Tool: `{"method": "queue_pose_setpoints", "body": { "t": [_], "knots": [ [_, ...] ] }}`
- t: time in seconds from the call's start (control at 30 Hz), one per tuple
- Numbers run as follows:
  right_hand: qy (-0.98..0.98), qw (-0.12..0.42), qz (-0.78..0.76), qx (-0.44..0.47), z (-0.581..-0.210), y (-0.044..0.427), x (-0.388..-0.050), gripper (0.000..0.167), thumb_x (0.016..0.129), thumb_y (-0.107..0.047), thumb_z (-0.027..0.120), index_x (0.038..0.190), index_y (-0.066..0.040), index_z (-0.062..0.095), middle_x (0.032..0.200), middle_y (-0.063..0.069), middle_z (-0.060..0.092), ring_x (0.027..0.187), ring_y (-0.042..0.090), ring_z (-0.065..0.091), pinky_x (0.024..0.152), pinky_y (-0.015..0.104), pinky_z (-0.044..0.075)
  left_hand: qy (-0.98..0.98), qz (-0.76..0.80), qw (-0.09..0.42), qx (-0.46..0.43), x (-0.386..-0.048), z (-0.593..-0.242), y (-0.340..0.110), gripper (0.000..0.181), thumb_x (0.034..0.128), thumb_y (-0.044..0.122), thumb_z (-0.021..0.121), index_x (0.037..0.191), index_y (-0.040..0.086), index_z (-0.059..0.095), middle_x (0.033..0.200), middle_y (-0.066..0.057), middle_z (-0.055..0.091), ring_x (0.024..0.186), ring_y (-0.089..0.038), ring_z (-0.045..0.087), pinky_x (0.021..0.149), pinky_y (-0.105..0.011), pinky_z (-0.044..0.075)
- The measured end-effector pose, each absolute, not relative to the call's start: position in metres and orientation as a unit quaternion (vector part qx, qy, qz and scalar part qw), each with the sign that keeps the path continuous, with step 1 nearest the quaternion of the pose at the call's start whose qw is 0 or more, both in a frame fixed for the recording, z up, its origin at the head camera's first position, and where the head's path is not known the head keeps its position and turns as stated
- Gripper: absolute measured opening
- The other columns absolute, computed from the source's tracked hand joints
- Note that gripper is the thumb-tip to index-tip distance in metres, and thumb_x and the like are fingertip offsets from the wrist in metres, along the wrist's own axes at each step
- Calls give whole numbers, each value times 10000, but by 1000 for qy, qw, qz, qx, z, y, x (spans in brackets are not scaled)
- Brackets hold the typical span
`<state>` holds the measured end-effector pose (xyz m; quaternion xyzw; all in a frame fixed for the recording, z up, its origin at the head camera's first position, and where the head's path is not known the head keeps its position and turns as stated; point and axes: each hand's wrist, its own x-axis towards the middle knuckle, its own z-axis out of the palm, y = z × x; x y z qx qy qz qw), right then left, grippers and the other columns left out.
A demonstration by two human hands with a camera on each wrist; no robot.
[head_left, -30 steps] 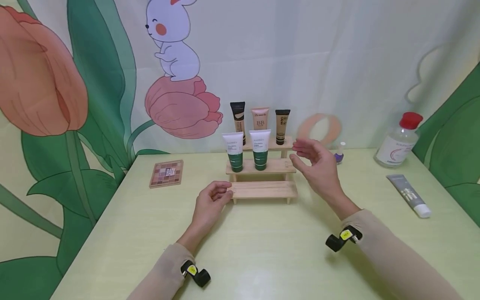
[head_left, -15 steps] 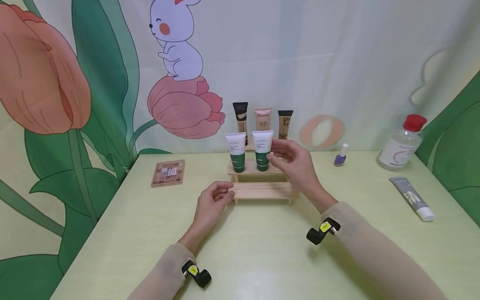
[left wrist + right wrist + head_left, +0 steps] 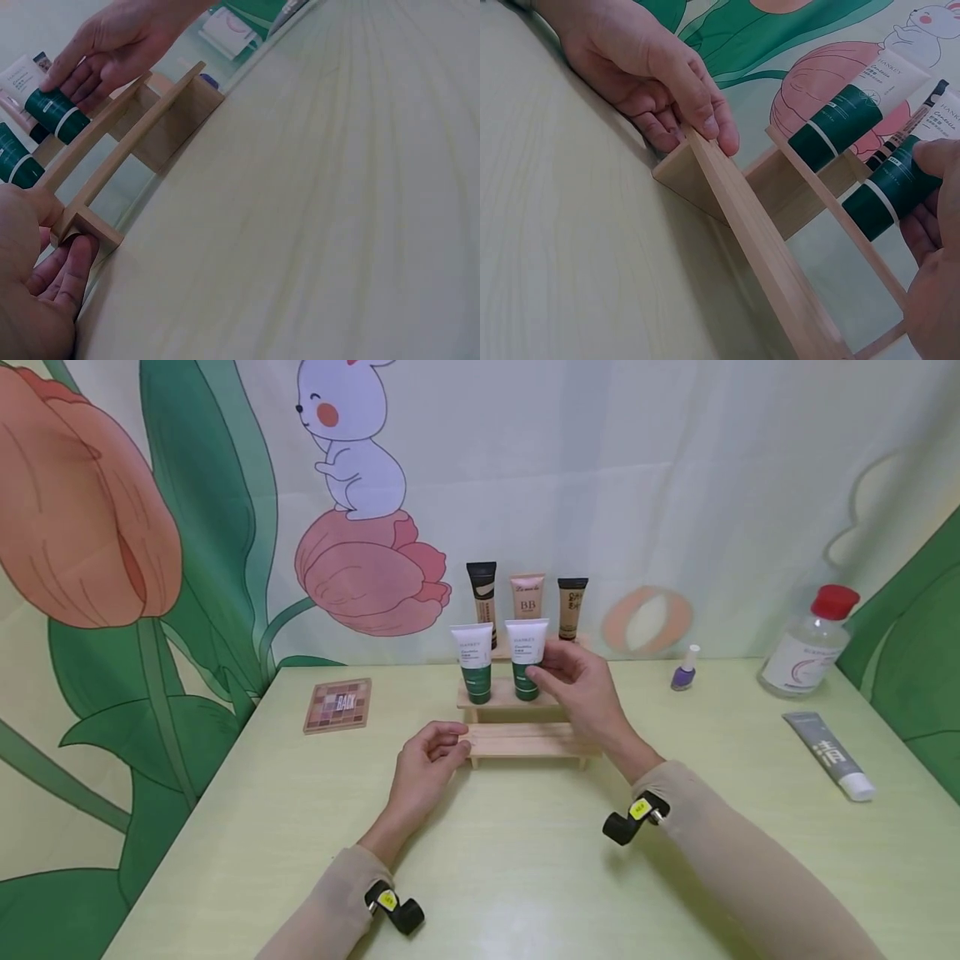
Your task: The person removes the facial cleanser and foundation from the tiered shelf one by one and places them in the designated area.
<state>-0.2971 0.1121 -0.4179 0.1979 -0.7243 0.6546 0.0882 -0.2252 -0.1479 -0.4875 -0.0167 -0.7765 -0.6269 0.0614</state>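
A three-step wooden rack (image 3: pixel 525 743) stands on the table. My left hand (image 3: pixel 427 766) pinches the left end of its lowest step, thumb on top and fingers beneath in the left wrist view. On the middle step two white-and-green tubes stand upright on their caps. The right-hand tube (image 3: pixel 526 647) is between the thumb and fingers of my right hand (image 3: pixel 588 693). Beside it, apart from both hands, is the left-hand tube (image 3: pixel 472 664). Behind them the top step carries a black-and-beige tube (image 3: pixel 483 589), a pink BB tube (image 3: pixel 528 595) and a gold tube with black ends (image 3: pixel 572 608).
An eyeshadow palette (image 3: pixel 337 705) lies to the rack's left. At the right are a small purple nail polish bottle (image 3: pixel 683 673), a clear bottle with a red cap (image 3: pixel 806 647) and a grey tube (image 3: pixel 827 754) lying flat. A printed curtain (image 3: pixel 510 468) hangs behind the table.
My right hand has moved left from beside the rack to the right-hand white-and-green tube and taken hold of it. The left hand has stayed at the rack's lowest step.
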Motion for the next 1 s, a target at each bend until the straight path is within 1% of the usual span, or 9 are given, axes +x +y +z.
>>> {"method": "queue_pose_setpoints", "body": {
  "t": [0.33, 0.67, 0.9, 1.0],
  "knots": [
    [-736, 100, 645, 181, -416, 117, -292, 343, 1039, -85, 802, 1357, 6, 712, 1296, 187, 755, 1141, 209, 715, 1003, 248, 592, -777, -626, 61, -22, -225, -488, -146, 208, 1050, 109, 787, 1257, 95, 782, 1128, -120, 767, 991, -183, 712, 840, -169, 564],
    [-735, 134, 641, 178, -404, 140, -285, 338, 1035, -66, 803, 1346, 25, 708, 1259, 187, 754, 1086, 189, 715, 957, 220, 597, -779, -625, 55, -16, -225, -486, -146, 203, 1053, 113, 786, 1256, 106, 782, 1121, -106, 767, 992, -170, 715, 838, -171, 567],
    [-730, 142, 648, 166, -393, 164, -279, 349, 1056, -111, 790, 1354, 38, 688, 1232, 78, 752, 1093, 176, 700, 956, 201, 583, -778, -625, 59, -16, -224, -485, -146, 206, 1054, 120, 788, 1258, 97, 782, 1134, -121, 768, 1008, -188, 710, 842, -167, 555],
    [-730, 158, 645, 160, -386, 176, -276, 352, 1055, -123, 795, 1351, 37, 695, 1186, 11, 761, 1059, 163, 693, 918, 192, 576, -779, -624, 60, -15, -224, -485, -147, 210, 1055, 126, 789, 1263, 97, 781, 1142, -123, 768, 1019, -195, 709, 850, -163, 554]
  ]
}}
